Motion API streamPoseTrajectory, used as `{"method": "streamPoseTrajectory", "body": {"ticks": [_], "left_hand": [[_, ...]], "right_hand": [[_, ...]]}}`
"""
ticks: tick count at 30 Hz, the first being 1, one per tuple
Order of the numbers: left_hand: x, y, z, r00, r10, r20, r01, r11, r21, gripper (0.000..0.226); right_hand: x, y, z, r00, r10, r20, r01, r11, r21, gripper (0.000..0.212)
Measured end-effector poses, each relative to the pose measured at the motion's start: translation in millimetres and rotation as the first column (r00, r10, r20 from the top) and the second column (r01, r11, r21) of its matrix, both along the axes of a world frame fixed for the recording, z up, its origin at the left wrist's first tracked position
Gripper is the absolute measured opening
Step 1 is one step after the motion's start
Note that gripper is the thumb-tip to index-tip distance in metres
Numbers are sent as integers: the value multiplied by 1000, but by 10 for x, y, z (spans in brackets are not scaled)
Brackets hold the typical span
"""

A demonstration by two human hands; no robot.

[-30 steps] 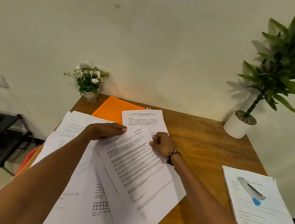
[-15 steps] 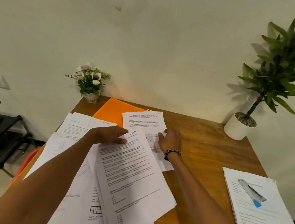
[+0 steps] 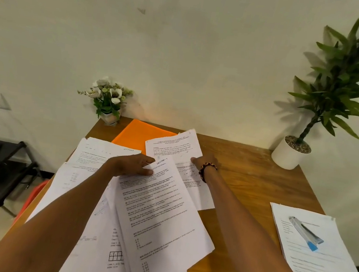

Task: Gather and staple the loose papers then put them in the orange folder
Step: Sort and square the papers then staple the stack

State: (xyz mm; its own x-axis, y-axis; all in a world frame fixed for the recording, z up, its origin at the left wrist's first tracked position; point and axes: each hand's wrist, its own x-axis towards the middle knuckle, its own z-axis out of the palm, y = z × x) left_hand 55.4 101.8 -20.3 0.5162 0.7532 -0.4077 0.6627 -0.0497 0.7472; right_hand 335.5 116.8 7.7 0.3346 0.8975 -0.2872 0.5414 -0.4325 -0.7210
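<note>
— Papers [image 3: 160, 212] lie fanned over the near left of the wooden table [image 3: 259, 179], overlapping one another. Where is the folder?

— In the head view the orange folder [image 3: 139, 134] lies flat at the far edge, just right of the small flower pot [image 3: 108, 101]; its near corner is covered by sheets.

— And the hands?

— The left hand [image 3: 129, 164] rests on the top sheet with fingers straight and thumb spread, pressing it flat. The right hand [image 3: 204, 161], with a beaded bracelet [image 3: 207, 169] at the wrist, grips the right edge of the far sheet [image 3: 173, 145], thumb on top, fingers tucked under; that edge is raised off the table.

— The stapler?

— The stapler [image 3: 305, 232], grey with a blue tip, lies on a separate stack of paper [image 3: 316, 265] at the near right, well apart from both hands. A tall potted plant [image 3: 294, 147] stands in the far right corner.
</note>
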Motion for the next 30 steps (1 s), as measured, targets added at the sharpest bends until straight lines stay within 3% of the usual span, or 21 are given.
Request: {"method": "streamPoseTrajectory", "body": {"ticks": [2,4,9,13,16,21,25,30], "left_hand": [[73,-74,114,1000,-4,21,4,1000,-3,45],[110,-104,166,999,-3,50,3,1000,2,27],[118,-116,152,997,-8,79,6,1000,25,24],[139,-141,178,998,-5,69,2,999,35,23],[141,-152,178,999,-1,52,-2,999,51,22],[164,-209,238,996,45,74,-51,995,86,20],[222,-327,355,985,94,143,-112,986,123,12],[73,-404,415,953,9,301,-59,986,154,16]], "right_hand": [[65,-12,33,996,-30,80,21,994,107,25],[208,-7,96,990,-82,117,51,968,246,18],[750,7,459,920,-196,339,-17,844,535,13],[1216,-27,764,930,-269,251,52,772,634,24],[1326,-92,760,991,-133,32,92,820,565,32],[734,-508,358,981,196,-3,-185,933,310,30],[259,-805,-120,916,360,174,-396,878,270,38],[166,-931,-348,871,486,76,-485,822,298,43]]}}
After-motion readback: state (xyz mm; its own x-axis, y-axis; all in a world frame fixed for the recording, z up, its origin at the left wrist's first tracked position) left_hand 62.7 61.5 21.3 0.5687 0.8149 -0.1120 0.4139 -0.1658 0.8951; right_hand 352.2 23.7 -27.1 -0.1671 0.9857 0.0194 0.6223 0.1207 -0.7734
